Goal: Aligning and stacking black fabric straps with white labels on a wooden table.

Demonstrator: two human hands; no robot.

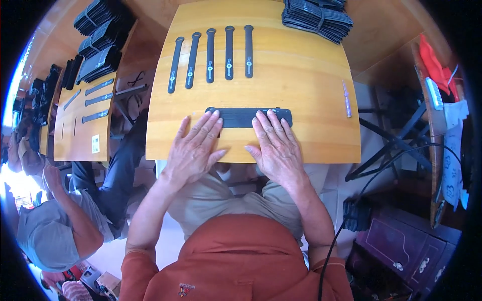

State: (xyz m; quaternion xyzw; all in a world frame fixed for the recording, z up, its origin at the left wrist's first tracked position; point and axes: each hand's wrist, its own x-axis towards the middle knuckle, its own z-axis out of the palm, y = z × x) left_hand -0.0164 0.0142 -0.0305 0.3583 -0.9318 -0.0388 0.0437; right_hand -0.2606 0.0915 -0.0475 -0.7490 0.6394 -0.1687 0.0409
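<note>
Hands flat on dark strip near table edge, room beyond

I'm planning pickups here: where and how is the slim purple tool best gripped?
Probably by the handle of the purple tool, the right hand coming from the near side: it lies by the right edge of the table, thicker handle nearer, thin end pointing away.

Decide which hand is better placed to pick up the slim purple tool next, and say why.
Probably the right hand, nearer the purple tool at the right of the table. The left hand is farther away, at the left end of the dark strip. Both hands touch it.
</note>
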